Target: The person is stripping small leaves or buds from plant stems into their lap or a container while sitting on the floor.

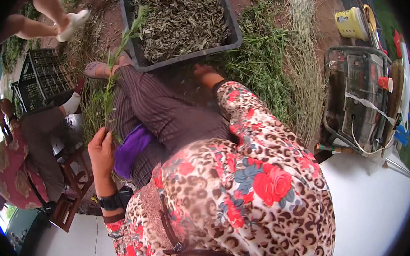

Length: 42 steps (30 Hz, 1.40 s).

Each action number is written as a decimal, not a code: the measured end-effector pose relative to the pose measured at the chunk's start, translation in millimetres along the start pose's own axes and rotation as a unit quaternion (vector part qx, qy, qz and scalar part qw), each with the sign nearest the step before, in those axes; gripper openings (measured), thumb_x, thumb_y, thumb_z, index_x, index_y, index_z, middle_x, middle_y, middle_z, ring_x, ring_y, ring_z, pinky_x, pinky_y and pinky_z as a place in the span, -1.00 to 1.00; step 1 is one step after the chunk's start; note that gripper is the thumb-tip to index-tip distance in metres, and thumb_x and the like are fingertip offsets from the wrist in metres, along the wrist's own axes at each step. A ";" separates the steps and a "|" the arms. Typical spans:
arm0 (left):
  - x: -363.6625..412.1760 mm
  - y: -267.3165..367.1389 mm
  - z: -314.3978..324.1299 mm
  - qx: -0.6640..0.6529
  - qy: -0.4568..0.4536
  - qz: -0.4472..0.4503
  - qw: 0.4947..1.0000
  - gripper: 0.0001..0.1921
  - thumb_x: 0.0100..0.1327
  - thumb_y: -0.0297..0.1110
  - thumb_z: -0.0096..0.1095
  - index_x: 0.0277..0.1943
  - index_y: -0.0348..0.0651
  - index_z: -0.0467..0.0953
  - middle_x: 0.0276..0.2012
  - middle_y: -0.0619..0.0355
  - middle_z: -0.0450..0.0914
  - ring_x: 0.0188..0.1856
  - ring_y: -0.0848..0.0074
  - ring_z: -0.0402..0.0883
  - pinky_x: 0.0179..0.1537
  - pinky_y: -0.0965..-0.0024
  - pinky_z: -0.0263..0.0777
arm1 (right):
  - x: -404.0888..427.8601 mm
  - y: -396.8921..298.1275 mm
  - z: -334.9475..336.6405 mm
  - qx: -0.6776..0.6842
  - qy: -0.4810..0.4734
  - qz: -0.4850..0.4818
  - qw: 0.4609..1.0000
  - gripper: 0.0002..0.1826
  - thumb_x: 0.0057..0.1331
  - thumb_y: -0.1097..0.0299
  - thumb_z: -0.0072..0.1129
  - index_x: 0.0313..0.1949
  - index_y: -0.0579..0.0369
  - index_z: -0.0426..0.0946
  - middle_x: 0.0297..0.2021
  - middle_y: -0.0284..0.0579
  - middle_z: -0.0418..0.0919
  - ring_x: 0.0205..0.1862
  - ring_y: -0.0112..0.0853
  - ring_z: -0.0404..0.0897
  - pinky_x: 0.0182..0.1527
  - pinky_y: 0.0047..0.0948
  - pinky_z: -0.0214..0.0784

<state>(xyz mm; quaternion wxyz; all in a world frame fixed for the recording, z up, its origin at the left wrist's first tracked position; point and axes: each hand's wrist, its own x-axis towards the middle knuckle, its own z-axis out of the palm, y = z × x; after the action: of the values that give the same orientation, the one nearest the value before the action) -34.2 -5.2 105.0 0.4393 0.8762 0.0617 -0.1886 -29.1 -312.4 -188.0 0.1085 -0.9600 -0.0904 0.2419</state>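
My left hand (102, 149) pinches the lower end of a leafy green plant stem (109, 92), which stands up past my knee toward the tray. My right hand (204, 74) reaches down just below the front rim of a black plastic tray (192, 57). It is blurred, and I cannot tell whether its fingers hold anything. Dried, grey-green leaves (180, 19) fill the tray. Right of it lies a heap of fresh green leafy stems (262, 68), close to my right forearm. A purple cloth (132, 151) rests by my thigh, next to my left hand.
Bare, pale stalks (305, 63) lie in a long bundle beside a framed machine (357, 96), with a yellow bucket (351, 24) behind. At left are a black slatted crate (44, 77), a seated person (20, 165), a wooden stool (70, 197) and another person's legs (45, 13).
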 end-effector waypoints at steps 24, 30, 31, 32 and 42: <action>13.1 6.7 4.2 -0.043 -0.009 0.022 0.999 -0.81 0.17 -0.43 0.00 -0.21 -0.36 0.40 -0.60 0.33 0.32 -0.61 0.76 0.24 -0.60 0.68 0.12 | -111.0 35.7 -20.9 0.012 0.010 -0.021 1.000 -0.95 -0.09 0.43 -0.05 -0.57 0.07 0.40 -0.45 -0.09 0.41 -0.33 -0.26 0.43 -0.39 -0.36 0.35; 15.2 -0.1 -2.3 -0.017 -0.012 0.054 0.998 -0.82 0.18 -0.43 -0.01 -0.21 -0.36 0.40 -0.58 0.36 0.32 -0.60 0.78 0.21 -0.59 0.69 0.10 | -201.6 76.4 -2.3 0.018 0.098 -0.010 0.995 -0.93 -0.13 0.40 0.01 -0.59 0.09 0.40 -0.51 -0.13 0.39 -0.36 -0.21 0.42 -0.35 -0.30 0.33; 16.0 -3.4 -2.2 -0.026 -0.007 0.063 0.998 -0.82 0.18 -0.43 -0.01 -0.20 -0.35 0.41 -0.57 0.37 0.32 -0.59 0.79 0.20 -0.58 0.70 0.09 | -214.0 78.9 -1.1 0.017 0.098 -0.008 0.995 -0.93 -0.13 0.40 0.01 -0.59 0.09 0.40 -0.51 -0.13 0.39 -0.36 -0.21 0.42 -0.35 -0.30 0.33; 16.6 -6.4 -2.7 -0.035 -0.001 0.071 0.997 -0.81 0.18 -0.44 -0.01 -0.20 -0.35 0.41 -0.56 0.38 0.32 -0.58 0.80 0.20 -0.58 0.70 0.08 | -225.2 80.0 0.1 0.021 0.096 0.031 0.995 -0.93 -0.14 0.42 0.01 -0.58 0.09 0.40 -0.51 -0.12 0.39 -0.37 -0.20 0.42 -0.36 -0.30 0.33; 11.9 -4.0 -8.1 -0.033 -0.002 0.085 0.996 -0.79 0.17 -0.44 0.01 -0.16 -0.34 0.41 -0.52 0.37 0.35 -0.55 0.80 0.22 -0.55 0.71 0.11 | -269.9 80.8 -10.2 0.131 0.205 0.183 0.953 -0.70 -0.20 0.64 0.03 -0.38 0.07 0.44 -0.45 -0.13 0.43 -0.36 -0.17 0.44 -0.34 -0.32 0.33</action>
<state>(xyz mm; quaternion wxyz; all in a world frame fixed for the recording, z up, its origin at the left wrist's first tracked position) -22.1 3.0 101.8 0.4825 0.8630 -0.0074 -0.1498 -248.3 -452.6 -79.5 0.2031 -0.9663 0.1438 0.0658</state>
